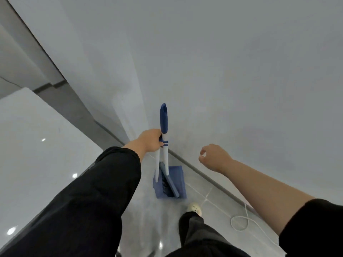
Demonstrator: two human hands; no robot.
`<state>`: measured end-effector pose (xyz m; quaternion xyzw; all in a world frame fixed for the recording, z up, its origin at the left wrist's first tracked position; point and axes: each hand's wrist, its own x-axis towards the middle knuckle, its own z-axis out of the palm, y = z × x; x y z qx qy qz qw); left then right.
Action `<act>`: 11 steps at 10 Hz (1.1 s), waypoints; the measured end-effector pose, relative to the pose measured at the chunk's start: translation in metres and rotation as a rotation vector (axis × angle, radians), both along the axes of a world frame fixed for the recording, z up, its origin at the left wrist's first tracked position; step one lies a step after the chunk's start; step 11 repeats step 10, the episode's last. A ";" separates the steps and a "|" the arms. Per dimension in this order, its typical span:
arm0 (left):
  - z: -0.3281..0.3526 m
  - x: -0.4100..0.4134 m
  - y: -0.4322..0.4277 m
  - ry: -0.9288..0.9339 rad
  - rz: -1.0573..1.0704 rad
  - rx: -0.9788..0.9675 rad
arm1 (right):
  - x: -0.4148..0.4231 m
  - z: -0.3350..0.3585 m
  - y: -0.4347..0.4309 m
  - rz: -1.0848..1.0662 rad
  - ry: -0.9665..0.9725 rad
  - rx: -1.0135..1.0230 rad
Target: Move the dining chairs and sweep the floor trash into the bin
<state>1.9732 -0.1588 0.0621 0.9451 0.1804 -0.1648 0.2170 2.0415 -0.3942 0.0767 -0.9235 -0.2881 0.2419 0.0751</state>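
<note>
Broom [164,117] and dustpan [179,173] stand on the floor [163,219] at the foot of the wall [222,71]; I see the left hand [151,140] gripping both handles, right hand [213,157] empty, fingers loosely curled. No chairs, trash or bin visible, so sweeping seems not begun

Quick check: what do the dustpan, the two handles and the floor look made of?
Dustpan: blue moulded plastic, matte, likely. Handles: smooth white tubes, plastic or painted metal, unclear; blue plastic-looking grip. Floor: glossy tile, mirroring lights, with grout lines.
</note>
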 end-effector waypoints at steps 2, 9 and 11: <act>-0.023 0.069 0.083 0.117 -0.070 0.093 | 0.103 -0.019 0.083 0.084 0.066 -0.036; -0.051 0.136 0.257 0.145 -0.070 0.422 | 0.159 -0.027 0.269 0.041 0.119 -0.025; -0.056 0.129 0.260 0.159 -0.029 0.421 | 0.153 -0.022 0.279 0.087 0.018 -0.021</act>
